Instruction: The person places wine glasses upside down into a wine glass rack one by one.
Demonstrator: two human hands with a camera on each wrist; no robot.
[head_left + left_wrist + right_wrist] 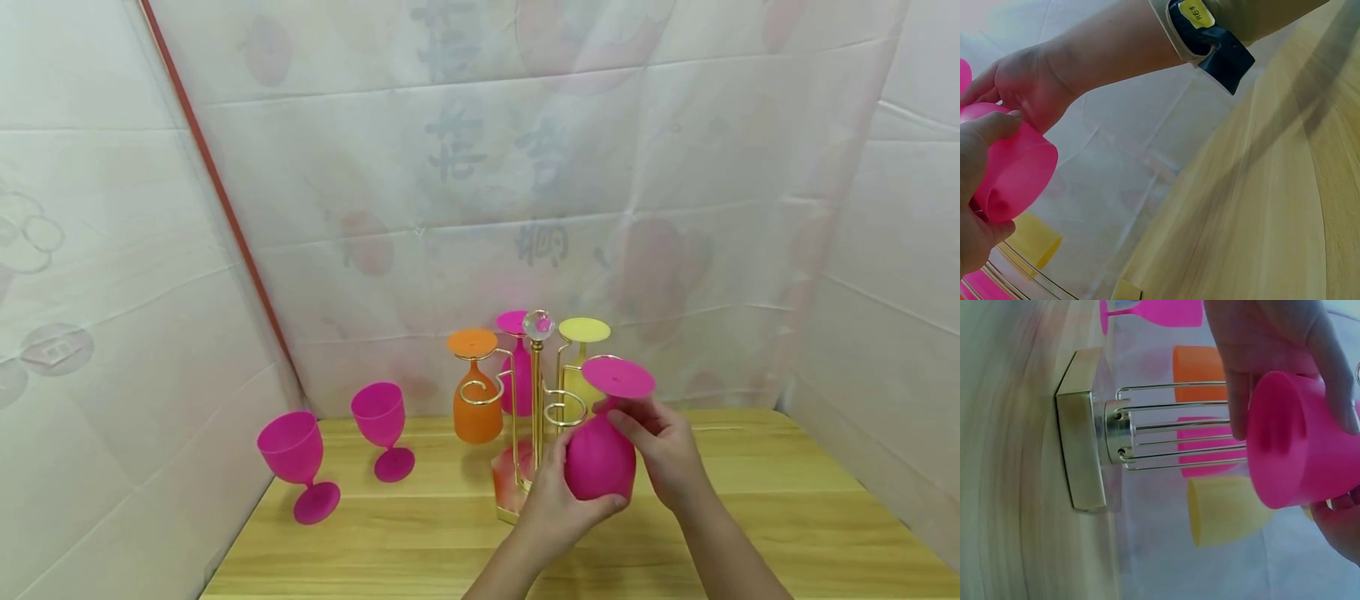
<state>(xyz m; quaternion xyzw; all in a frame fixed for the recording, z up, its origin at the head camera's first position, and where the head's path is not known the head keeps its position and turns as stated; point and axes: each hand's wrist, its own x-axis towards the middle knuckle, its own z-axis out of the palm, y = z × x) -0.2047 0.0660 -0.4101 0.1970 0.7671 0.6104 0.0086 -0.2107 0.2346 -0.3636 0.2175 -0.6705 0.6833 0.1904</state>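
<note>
An upside-down magenta goblet [600, 462] is held between both hands at the front right of a gold wire rack [537, 408]. My left hand [553, 510] grips its bowl from the left, the thumb across the near side. Up at the stem, just under the round foot, my right hand [665, 450] pinches with thumb and fingers. In the right wrist view the bowl's open mouth [1275, 440] faces the table. Hanging foot-up on the rack are an orange goblet [477, 408], another magenta goblet [516, 379] and a yellow goblet [577, 383], partly hidden behind the held one.
Two magenta goblets, one nearer [292, 450] and one farther [380, 417], stand upright on the wooden table [405, 542] at left. A clear ball [538, 325] tops the rack, whose hexagonal base [1079, 434] rests on the table. Pale printed sheeting [480, 167] closes the back and sides.
</note>
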